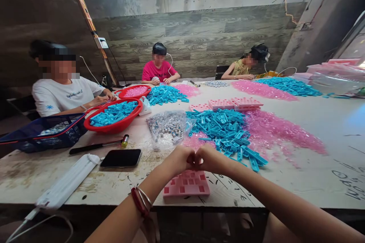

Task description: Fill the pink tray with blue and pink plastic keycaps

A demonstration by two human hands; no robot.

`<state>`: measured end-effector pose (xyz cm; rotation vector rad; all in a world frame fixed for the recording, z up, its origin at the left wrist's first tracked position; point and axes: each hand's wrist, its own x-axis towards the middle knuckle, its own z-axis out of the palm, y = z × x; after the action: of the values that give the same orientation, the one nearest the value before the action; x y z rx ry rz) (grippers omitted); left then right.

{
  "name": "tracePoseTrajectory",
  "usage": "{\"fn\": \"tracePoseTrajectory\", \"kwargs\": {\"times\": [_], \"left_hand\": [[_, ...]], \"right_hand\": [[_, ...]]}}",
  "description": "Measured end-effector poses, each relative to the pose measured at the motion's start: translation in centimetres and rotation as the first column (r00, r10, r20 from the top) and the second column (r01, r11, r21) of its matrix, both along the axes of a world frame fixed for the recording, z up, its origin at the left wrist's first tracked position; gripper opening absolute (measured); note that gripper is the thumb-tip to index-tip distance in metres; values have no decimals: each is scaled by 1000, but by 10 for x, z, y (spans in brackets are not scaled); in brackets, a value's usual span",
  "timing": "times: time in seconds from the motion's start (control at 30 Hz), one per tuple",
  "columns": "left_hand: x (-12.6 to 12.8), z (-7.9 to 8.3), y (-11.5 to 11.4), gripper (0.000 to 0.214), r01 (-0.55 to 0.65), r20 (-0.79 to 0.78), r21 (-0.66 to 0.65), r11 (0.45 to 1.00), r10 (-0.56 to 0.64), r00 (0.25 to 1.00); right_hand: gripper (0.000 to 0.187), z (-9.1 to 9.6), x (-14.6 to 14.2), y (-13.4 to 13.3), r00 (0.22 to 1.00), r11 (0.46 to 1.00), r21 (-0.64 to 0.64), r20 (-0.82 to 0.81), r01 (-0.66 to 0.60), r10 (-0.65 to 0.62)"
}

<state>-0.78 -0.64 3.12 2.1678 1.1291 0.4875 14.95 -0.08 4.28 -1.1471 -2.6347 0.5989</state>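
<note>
My left hand (181, 158) and my right hand (210, 156) meet over the near table edge, fingers curled and fingertips pressed together. What they hold, if anything, is hidden or too small to make out. Just beneath them lies a pink block with square slots (186, 185). Past my right hand spreads a heap of blue plastic pieces (221, 127), with clear pink pieces (281, 131) to its right. A clear plastic bag of small metallic parts (168, 127) lies beyond my left hand.
A black phone (121, 158), a hammer-like tool (95, 146) and a white power strip (68, 182) lie at the left. Beyond are a red basket of blue pieces (114, 115), a dark blue basket (51, 133) and stacked pink blocks (228, 104). Three people sit around the table.
</note>
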Motion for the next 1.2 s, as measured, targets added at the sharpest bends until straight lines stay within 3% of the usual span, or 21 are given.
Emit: {"fn": "tracePoseTrajectory", "kwargs": {"times": [0.23, 0.5, 0.57, 0.67, 0.73, 0.83, 1.0, 1.2], "left_hand": [[6, 4, 10, 15, 33, -51, -39, 999, -35, 998], [-2, 8, -1, 16, 41, -50, 52, 998, -38, 998], [-17, 8, 5, 17, -63, -24, 154, 986, 68, 997], [-47, 4, 27, 19, -343, 27, 339, 876, 355, 934], [-66, -5, 45, 27, -422, 15, 365, 830, 448, 894], [-83, -23, 65, 28, -449, -30, 365, 816, 492, 870], [-81, -38, 71, 25, -443, -59, 390, 807, 502, 863], [-80, -27, 60, 21, -401, 14, 447, 800, 442, 897]], "right_hand": [[11, -2, -2, 6, 1000, 998, -55, -1, 9, -10], [8, 4, -1, -1, 1000, 1000, -20, -28, -5, 4], [13, 9, 14, 0, 993, 1000, -30, -117, 0, -3], [20, 15, 50, 11, 951, 988, -7, -272, 152, -148], [21, 16, 75, 22, 920, 952, 35, -272, 304, -283], [22, 13, 98, 35, 899, 922, 10, -228, 387, -374], [22, 7, 91, 36, 945, 959, 2, -167, 285, -281], [24, -1, 67, 27, 984, 984, 31, -39, 177, -176]]}}
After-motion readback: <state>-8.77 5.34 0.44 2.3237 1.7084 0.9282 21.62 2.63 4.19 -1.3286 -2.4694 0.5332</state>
